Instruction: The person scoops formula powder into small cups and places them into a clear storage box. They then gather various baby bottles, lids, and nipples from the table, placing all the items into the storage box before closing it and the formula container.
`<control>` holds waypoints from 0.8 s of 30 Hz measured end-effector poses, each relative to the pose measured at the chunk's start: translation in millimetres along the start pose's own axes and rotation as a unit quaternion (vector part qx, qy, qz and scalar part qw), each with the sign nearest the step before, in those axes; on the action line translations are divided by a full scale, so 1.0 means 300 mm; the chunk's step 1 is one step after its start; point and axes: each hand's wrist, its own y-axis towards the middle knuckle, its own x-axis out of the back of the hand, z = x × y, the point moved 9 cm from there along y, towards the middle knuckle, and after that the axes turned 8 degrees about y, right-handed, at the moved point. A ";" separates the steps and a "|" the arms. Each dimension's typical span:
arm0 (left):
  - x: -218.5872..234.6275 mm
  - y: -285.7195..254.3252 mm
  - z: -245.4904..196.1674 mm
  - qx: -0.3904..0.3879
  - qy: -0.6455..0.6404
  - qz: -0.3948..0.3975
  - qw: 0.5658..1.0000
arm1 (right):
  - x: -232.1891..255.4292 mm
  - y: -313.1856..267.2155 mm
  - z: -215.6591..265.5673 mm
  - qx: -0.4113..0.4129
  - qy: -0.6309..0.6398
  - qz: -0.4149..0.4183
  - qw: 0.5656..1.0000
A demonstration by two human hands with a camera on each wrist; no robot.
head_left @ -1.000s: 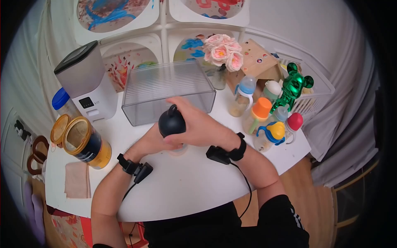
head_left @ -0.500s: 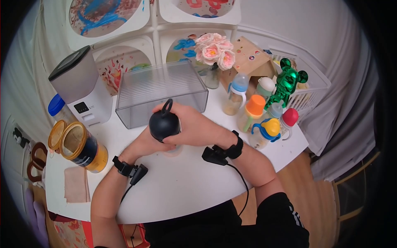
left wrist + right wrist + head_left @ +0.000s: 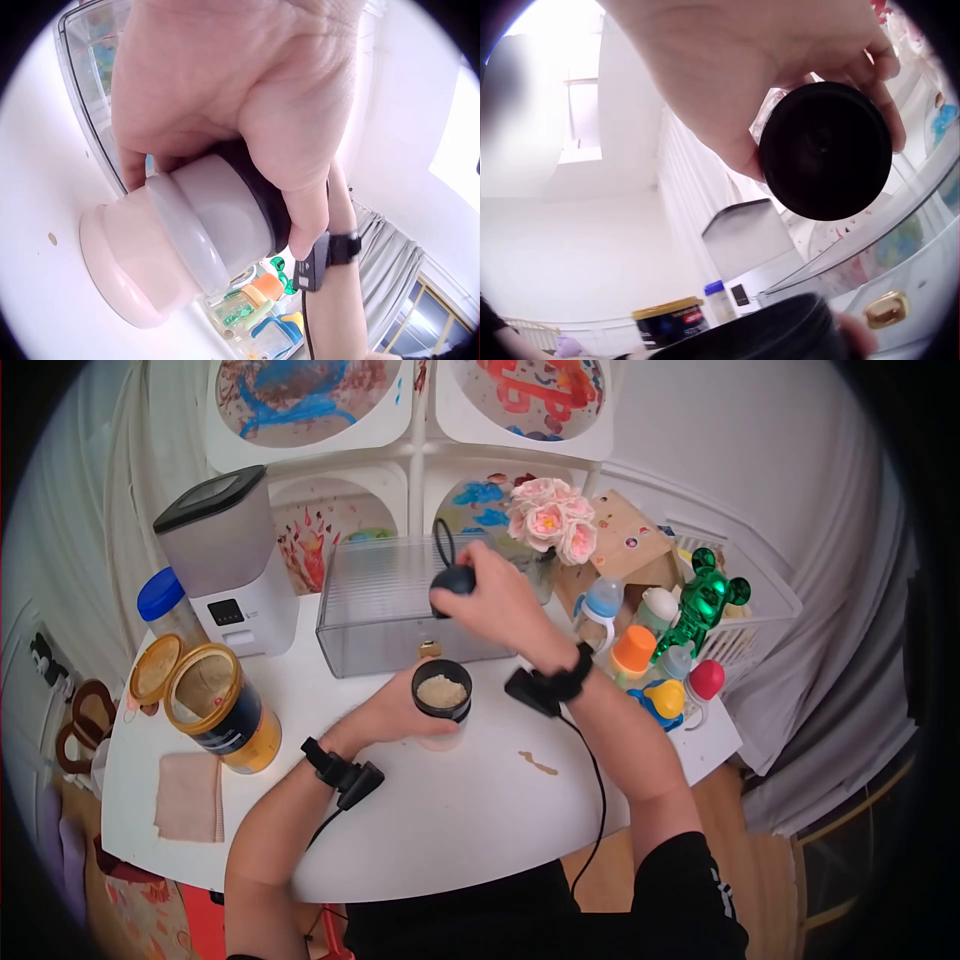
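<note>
My left hand (image 3: pixel 395 712) grips a stacked powder container (image 3: pixel 214 206) on the white table, fingers and thumb curled round its upper part. The container has pale translucent sections under a black collar, and its open mouth shows tan powder (image 3: pixel 440 691) inside. Above and behind it, my right hand (image 3: pixel 505 605) holds a round black lid (image 3: pixel 453 588) with a carrying loop. The lid's dark hollow underside (image 3: pixel 825 150) faces the camera in the right wrist view, well apart from the container's rim.
A grey see-through box (image 3: pixel 360 645) stands behind the hands. On the left are an opened powder can (image 3: pixel 245 735), a folded cloth (image 3: pixel 190 797) and a white dispenser (image 3: pixel 245 615). Several baby bottles (image 3: pixel 632 650) crowd the right. A tan streak (image 3: pixel 538 763) marks the table.
The black lid, earlier on the container with both hands round it, has come off and moved up in my right hand. Powder inside and the streak on the table now show.
</note>
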 end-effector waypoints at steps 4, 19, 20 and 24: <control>-0.002 0.004 0.018 -0.004 0.004 -0.002 1.000 | -0.084 0.205 -0.054 -0.045 -0.075 0.015 0.996; -0.003 -0.002 -0.007 -0.028 -0.014 0.001 1.000 | -0.170 0.271 -0.058 -0.131 -0.161 0.073 0.976; -0.001 -0.005 -0.009 -0.026 -0.010 -0.002 1.000 | -0.161 0.273 -0.064 -0.126 -0.159 0.069 0.977; -0.002 -0.004 -0.013 -0.026 0.002 -0.004 1.000 | -0.128 0.273 -0.086 -0.121 -0.126 0.081 0.981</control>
